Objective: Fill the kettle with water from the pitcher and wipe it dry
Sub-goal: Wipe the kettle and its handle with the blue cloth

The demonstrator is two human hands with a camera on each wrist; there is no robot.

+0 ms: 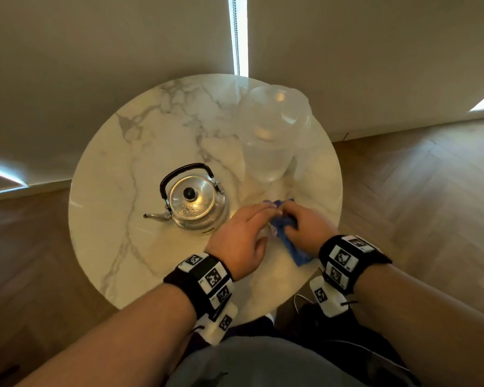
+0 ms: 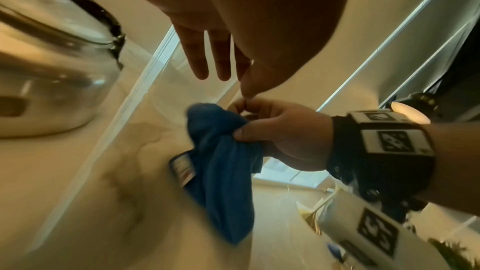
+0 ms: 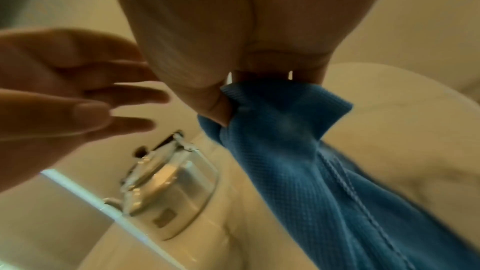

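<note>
A shiny metal kettle [image 1: 194, 203] with a black handle and its lid on stands mid-table, spout pointing left. Behind it to the right stands a clear pitcher [image 1: 271, 135]. My right hand [image 1: 298, 222] grips a bunched blue cloth [image 1: 292, 244] just right of the kettle, and the cloth's tail trails toward me over the table. In the left wrist view the right hand [image 2: 275, 130] has fingers and thumb curled round the cloth [image 2: 221, 161]. My left hand [image 1: 253, 223] hovers beside it with straight fingers [image 2: 207, 59], holding nothing, its fingertips near the right hand's knuckles. The kettle [image 3: 168, 182] also shows in the right wrist view.
The round white marble table [image 1: 118, 191] has bare surface left of and in front of the kettle. Its front edge is close to my body. Wooden floor surrounds it, and light walls stand just behind.
</note>
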